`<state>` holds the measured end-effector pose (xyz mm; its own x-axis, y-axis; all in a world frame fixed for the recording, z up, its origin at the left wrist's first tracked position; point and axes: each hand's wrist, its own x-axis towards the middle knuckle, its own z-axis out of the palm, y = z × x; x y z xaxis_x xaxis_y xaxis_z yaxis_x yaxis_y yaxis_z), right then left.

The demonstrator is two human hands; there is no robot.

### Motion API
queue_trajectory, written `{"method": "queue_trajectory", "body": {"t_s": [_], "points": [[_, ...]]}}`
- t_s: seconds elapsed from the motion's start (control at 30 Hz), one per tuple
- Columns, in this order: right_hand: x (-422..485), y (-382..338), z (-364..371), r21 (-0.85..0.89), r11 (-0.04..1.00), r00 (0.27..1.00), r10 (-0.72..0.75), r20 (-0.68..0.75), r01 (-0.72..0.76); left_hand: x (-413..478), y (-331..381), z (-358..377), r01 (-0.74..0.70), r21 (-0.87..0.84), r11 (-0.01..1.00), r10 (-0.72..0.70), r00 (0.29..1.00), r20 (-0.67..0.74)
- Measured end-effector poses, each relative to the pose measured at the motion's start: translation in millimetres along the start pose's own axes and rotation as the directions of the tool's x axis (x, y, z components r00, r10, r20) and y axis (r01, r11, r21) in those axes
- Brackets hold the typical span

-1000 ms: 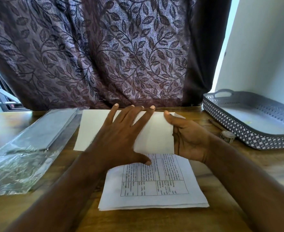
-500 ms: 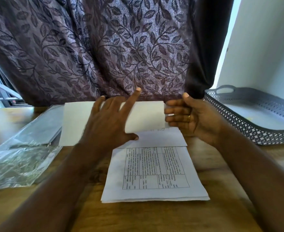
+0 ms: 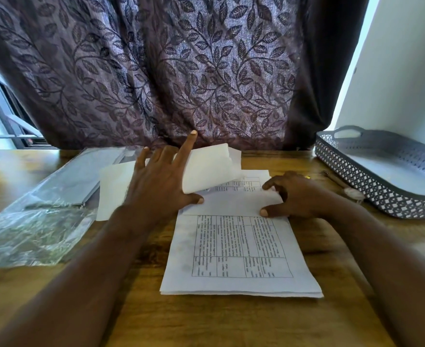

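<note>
Left fingers: the fingers (image 3: 188,144) of the left hand (image 3: 161,181) are straight and fanned wide. One is raised off the paper and the others lie flat on it.
Left thumb: it stretches sideways below the lifted edge of the paper. I cannot tell whether it touches that edge.
Right fingers: the fingers (image 3: 272,183) of the right hand (image 3: 296,196) are curled. With the thumb, they pinch the right end of a folded sheet.
Blank sheet: the blank sheet (image 3: 211,166) lies under the left palm. Its right half curls up off the desk beside the raised finger, and its left half sticks out flat past the wrist.
Folded sheet: the folded sheet (image 3: 231,204) is a white band lying across the far part of the paper stack, between the two thumbs.
Paper stack: the paper stack (image 3: 241,254) lies flat in the middle of the table, just nearer than both hands. Its top page shows a printed table of text that is too small to read.
Table: the table (image 3: 206,321) is brown wood, and both forearms reach across it.
Plastic wrapper: the plastic wrapper (image 3: 26,231) is clear and crinkled. It lies to the left of the blank sheet.
Grey folder: the grey folder (image 3: 81,176) is flat and sits partly inside the wrapper. Its near corner is just beside the blank sheet.
Grey tray: the grey tray (image 3: 351,176) has perforated walls and stands at the right, apart from the right hand.
Thin stick: the thin stick (image 3: 336,180) lies between the right hand and the tray. It is too blurred to identify.
Curtain: the curtain (image 3: 181,71) is dark, with a leaf pattern, and hangs behind the far edge of the table.
</note>
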<state>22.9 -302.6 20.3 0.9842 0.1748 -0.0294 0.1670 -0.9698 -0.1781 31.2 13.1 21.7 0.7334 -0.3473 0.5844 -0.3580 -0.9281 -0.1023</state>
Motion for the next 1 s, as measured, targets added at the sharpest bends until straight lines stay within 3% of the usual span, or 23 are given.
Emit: {"method": "queue_trajectory", "body": {"t_s": [0.27, 0.4, 0.57, 0.7, 0.83, 0.9, 1.0], "points": [[-3.6, -2.3, 0.2, 0.271, 0.962, 0.996, 0.012, -0.084, 0.012, -0.3, -2.2, 6.7, 0.041, -0.041, 0.998, -0.041, 0.999, 0.010], [-6.7, -3.9, -1.8, 0.578, 0.815, 0.968, 0.120, -0.220, 0.031, 1.0, -4.1, 8.1, 0.075, -0.064, 0.995, -0.074, 0.997, 0.023], [-13.6, 8.0, -11.0, 0.835, 0.545, 0.840, 0.413, -0.351, 0.081, 0.7, -5.2, 10.2, 0.097, -0.124, 0.987, -0.094, 0.995, 0.027], [-13.5, 20.1, -17.7, 0.846, 0.496, 0.624, 0.604, -0.497, 0.194, 0.8, -5.7, 10.8, 0.114, -0.146, 0.983, -0.111, 0.993, 0.030], [-16.0, 21.4, -24.9, 0.815, 0.510, 0.481, 0.661, -0.576, 0.275, 2.0, -7.7, 11.8, 0.133, -0.162, 0.978, -0.128, 0.991, 0.038], [-16.7, 21.5, -26.7, 0.800, 0.514, 0.456, 0.658, -0.599, 0.309, 1.8, -8.1, 12.6, 0.140, -0.167, 0.976, -0.133, 0.990, 0.051], [-18.0, 19.0, -27.0, 0.773, 0.555, 0.498, 0.599, -0.627, 0.306, 1.0, -8.7, 14.0, 0.146, -0.170, 0.975, -0.137, 0.989, 0.064]]}}
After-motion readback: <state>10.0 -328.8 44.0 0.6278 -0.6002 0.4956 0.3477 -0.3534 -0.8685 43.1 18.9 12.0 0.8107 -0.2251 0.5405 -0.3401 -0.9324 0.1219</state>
